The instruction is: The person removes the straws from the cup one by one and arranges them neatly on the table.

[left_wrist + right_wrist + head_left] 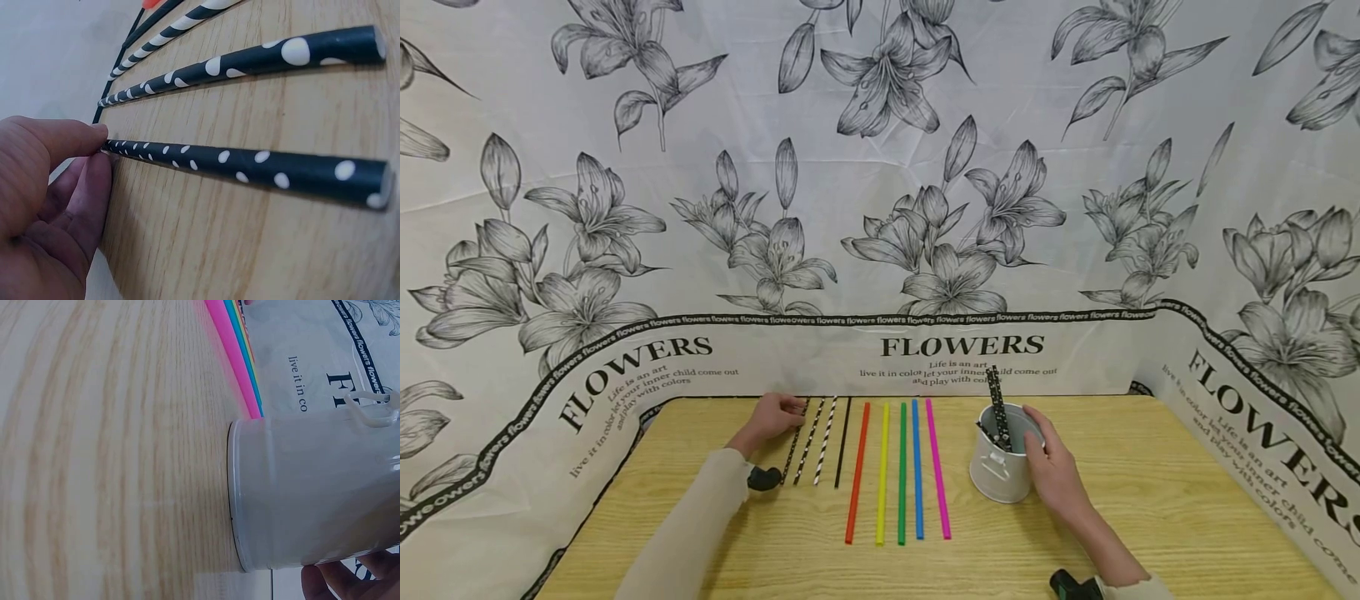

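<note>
My left hand (778, 417) pinches the far end of a black straw with small white dots (219, 159) between thumb and fingers. That straw lies at the left end of a row on the table. Beside it are a black straw with larger white spots (212, 65), a black-and-white striped straw (826, 442) and a plain black straw (843, 442). My right hand (1060, 475) grips the right side of a small white metal bucket (996, 477), which stands upright. Black patterned straws (997, 400) lean inside it; their lower ends are hidden.
Right of the black straws lie red (857, 475), yellow (882, 475), green (902, 475), blue (917, 471) and pink (938, 471) straws. A white flower-printed cloth (820, 358) rises behind the wooden table (1165, 483) and along its sides.
</note>
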Available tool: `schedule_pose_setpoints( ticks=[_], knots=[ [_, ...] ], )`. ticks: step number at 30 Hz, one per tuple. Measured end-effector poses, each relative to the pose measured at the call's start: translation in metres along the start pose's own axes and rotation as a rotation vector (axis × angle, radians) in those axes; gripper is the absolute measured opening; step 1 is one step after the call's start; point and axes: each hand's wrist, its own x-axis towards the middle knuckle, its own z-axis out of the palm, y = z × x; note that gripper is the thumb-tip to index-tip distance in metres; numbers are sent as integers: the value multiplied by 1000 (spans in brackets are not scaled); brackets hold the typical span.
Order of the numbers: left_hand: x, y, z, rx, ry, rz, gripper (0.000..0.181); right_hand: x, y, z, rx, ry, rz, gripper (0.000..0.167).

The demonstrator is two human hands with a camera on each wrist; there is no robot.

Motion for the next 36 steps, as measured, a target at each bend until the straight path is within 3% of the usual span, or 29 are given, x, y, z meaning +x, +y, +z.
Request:
schedule_pose_setpoints(
  ticks=[4, 8, 13, 16, 23, 28, 36],
  knots=[
    [-2, -3, -1, -21, 7, 5, 27, -1, -1, 2, -1, -2, 9, 50],
    [-5, -3, 1, -27, 60, 11, 24, -2, -1, 3, -3, 2, 16, 50],
    [-13, 1, 6, -151, 138, 4, 25, -3, -1, 4, -11, -1, 19, 51],
    [-18, 9, 14, -212, 144, 48, 25, -5, -2, 3, -14, 1, 21, 51],
    [-35, 43, 35, -257, 63, 188, 22, -6, -3, 1, -17, -1, 24, 52],
    [-49, 73, 57, -237, 0, 303, 19, -6, -3, 2, -21, -1, 19, 52],
    [-71, 120, 101, -255, -135, 362, 17, -8, -1, 4, -18, -2, 13, 52]
  ],
)
